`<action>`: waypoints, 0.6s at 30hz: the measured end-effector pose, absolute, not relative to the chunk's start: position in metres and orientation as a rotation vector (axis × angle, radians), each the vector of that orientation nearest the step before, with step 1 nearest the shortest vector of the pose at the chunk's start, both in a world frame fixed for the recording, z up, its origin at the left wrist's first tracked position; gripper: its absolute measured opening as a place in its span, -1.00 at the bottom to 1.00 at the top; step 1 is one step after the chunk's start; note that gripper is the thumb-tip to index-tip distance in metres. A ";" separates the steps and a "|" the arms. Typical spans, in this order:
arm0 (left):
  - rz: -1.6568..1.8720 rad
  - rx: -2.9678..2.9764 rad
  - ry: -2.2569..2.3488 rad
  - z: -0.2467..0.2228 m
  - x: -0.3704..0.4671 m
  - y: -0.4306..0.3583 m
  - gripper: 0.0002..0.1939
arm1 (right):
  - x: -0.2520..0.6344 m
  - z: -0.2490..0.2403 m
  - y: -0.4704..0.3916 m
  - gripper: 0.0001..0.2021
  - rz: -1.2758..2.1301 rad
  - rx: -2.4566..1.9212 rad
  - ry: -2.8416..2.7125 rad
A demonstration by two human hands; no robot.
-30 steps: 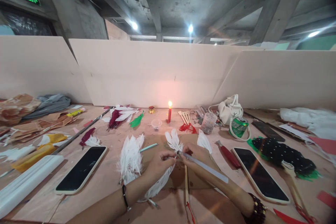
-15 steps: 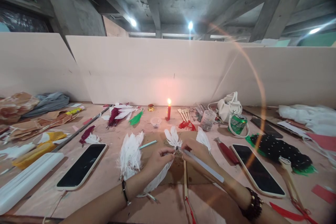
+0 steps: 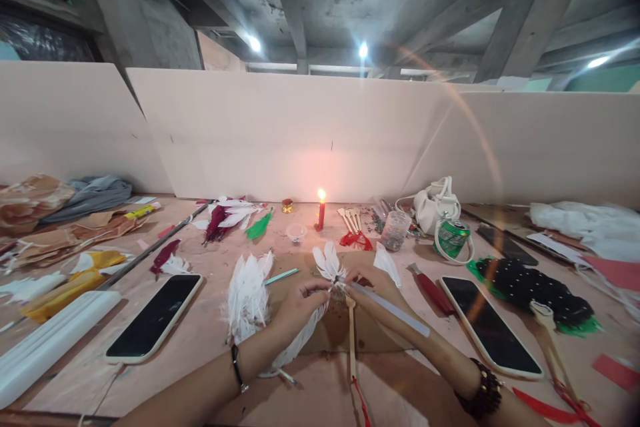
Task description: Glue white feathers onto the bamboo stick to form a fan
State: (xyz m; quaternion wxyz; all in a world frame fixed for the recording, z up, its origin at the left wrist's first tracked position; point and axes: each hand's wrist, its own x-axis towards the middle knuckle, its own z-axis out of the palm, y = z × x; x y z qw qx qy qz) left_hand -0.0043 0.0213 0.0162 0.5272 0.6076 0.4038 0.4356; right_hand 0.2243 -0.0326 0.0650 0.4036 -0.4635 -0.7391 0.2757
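Observation:
My left hand (image 3: 304,301) has its fingers pinched at the base of a small white feather bunch (image 3: 329,260) above a brown board (image 3: 385,337). From the right, my right hand (image 3: 374,285) closes on the same base and also holds a translucent glue stick (image 3: 395,309), which lies back along the wrist. Below the fingertips is a thin wooden stick (image 3: 353,340) with a red tassel. A white feather pile (image 3: 249,297) rests left of my left hand, and a single white feather (image 3: 387,263) lies behind my right hand.
A lit red candle (image 3: 321,211) stands behind the hands. Phones lie at left (image 3: 155,320) and right (image 3: 493,325). At the back right are a clear cup (image 3: 396,230), a green can (image 3: 453,238) and a white bag (image 3: 437,205). A red-handled tool (image 3: 433,290) lies beside the right phone.
Both hands stay at the feather base with small finger movements. The glue stick has shifted slightly right, and more of the wooden stick's top shows.

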 end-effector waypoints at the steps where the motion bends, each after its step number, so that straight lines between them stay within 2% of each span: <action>1: 1.045 1.455 0.964 0.017 -0.004 0.021 -0.71 | 0.222 0.063 -0.023 -0.66 0.705 -1.173 -1.869; 7: 1.079 1.409 0.917 0.018 -0.002 0.019 -0.74 | 0.220 0.055 -0.004 -0.81 0.737 -1.183 -1.852; 18: 0.971 1.544 0.900 0.016 -0.006 0.024 -0.74 | 0.223 0.072 -0.014 -0.84 0.861 -1.051 -1.781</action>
